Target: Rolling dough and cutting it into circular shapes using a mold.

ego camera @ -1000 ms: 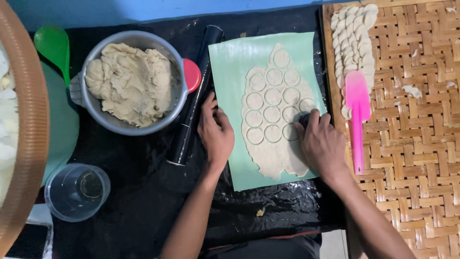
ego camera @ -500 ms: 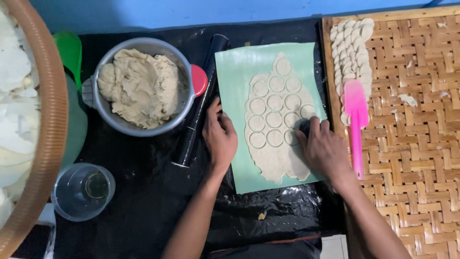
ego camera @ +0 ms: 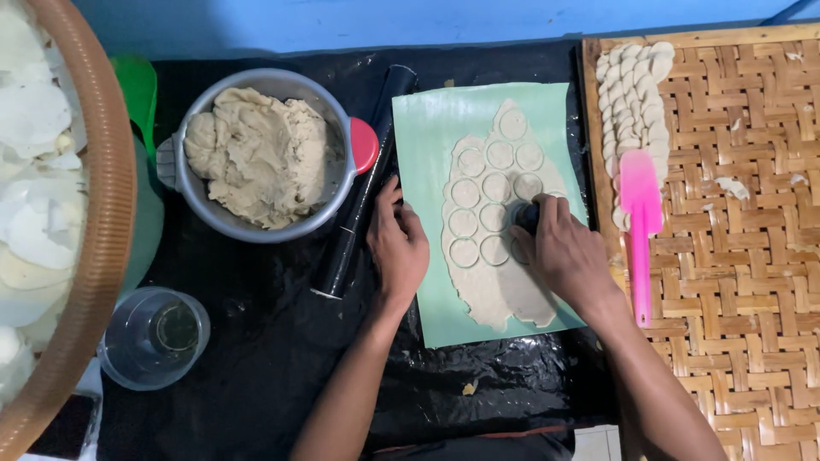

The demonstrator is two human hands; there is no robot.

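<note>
cutting rounds from rolled dough

since the earlier frame the right hand (ego camera: pixel 568 252) has shifted a little inward along the dough sheet (ego camera: pixel 500 213), and the view has drifted so the basket at the left shows more. the right hand is clenched around a small dark round cutter (ego camera: pixel 526 217), pressing it onto the sheet just beside the rows of circles already marked. the left hand (ego camera: pixel 399 248) lies flat and released, fingers spread, on the left edge of the green mat (ego camera: pixel 427 128) that carries the sheet, holding nothing. a black rolling pin (ego camera: pixel 363 201) lies just left of that hand, touching the metal bowl of dough (ego camera: pixel 260 158). a pink spatula (ego camera: pixel 641 213) rests on the woven tray (ego camera: pixel 743 256) to the right, next to a row of cut rounds (ego camera: pixel 636 85). a clear cup (ego camera: pixel 154 337) stands near the lower left, beside the basket (ego camera: pixel 94 256) of white pieces.
</note>
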